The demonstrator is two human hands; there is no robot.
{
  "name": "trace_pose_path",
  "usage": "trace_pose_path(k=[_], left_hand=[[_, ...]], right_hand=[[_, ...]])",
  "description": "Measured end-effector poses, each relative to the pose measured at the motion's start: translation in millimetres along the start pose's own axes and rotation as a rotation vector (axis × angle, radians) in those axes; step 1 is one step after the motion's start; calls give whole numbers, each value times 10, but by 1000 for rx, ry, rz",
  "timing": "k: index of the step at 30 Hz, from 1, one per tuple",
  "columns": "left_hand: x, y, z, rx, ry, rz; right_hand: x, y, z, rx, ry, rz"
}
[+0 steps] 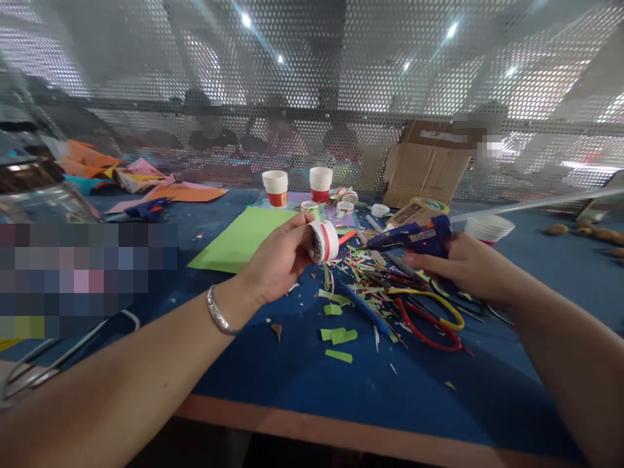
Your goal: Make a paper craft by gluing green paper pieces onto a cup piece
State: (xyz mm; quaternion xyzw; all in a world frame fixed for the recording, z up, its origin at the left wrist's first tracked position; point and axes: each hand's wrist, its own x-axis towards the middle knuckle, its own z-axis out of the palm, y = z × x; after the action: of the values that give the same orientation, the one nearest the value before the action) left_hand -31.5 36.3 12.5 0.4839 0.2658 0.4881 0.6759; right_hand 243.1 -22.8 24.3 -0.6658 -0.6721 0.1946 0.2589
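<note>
Between the thumb and fingers of my left hand [280,260] is a short white paper-cup piece [325,241] with a red stripe, tilted on its side. My right hand [470,266] grips a blue hot glue gun [414,237], its nozzle pointing left toward the cup piece but apart from it. A long clear glue stick [531,203] sticks out behind the gun. Below the two hands lie cut paper scraps [363,276], scissors with red and yellow handles [433,335] and a blue pen-like tool [363,309].
A green paper sheet [238,237] lies left of centre. Stacked paper cups [275,185] and several cut cup pieces [345,208] stand behind. At the back right leans a cardboard box [426,169]. Coloured paper [185,193] and another glue gun [149,208] are at left, near a perforated metal screen [312,84].
</note>
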Motion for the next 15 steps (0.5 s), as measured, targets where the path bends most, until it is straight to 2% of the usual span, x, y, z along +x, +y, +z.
trace_pose_path(k=[2, 5, 10, 15], left_hand=[[-8, 1, 0, -2, -12, -15], [-8, -24, -22, 6, -47, -43], [-7, -48, -55, 19, -58, -87], [-13, -42, -64, 45, -70, -100]], right_hand=[[58, 89, -2, 14, -73, 138], [110, 182, 5, 64, -93, 260], [141, 199, 18, -18, -135, 299], [160, 264, -7, -221, -71, 296]])
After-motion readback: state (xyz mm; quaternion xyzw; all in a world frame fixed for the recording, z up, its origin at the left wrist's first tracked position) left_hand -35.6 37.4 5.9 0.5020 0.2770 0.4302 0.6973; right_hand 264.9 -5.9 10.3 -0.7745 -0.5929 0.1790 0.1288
